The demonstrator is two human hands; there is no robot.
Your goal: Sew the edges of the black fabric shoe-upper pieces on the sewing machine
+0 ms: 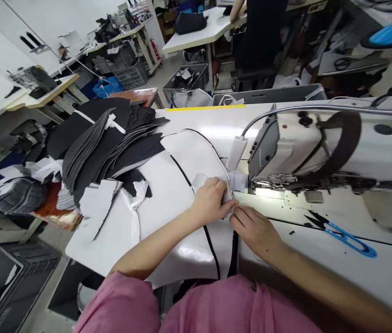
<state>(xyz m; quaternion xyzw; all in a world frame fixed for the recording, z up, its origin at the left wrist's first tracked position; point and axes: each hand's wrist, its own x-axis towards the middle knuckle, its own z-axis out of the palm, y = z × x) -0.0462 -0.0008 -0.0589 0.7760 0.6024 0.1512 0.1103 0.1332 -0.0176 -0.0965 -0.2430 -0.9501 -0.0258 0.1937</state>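
A pale fabric panel with a dark edge lies on the white sewing table, its right side close to the presser-foot area of the sewing machine. My left hand is closed on the panel near its lower right edge, thumb and fingers pinched. Beside it, my right hand pinches the same edge, the fingertips of both hands almost touching. A black strip hangs down below my right hand. Another black strip runs across the table beneath my left forearm. What lies between the fingertips is partly hidden.
Blue-handled scissors lie right of my right hand. Stacked dark fabric pieces and a white tie sit to the left. Grey crates stand behind the table; a person sits farther back.
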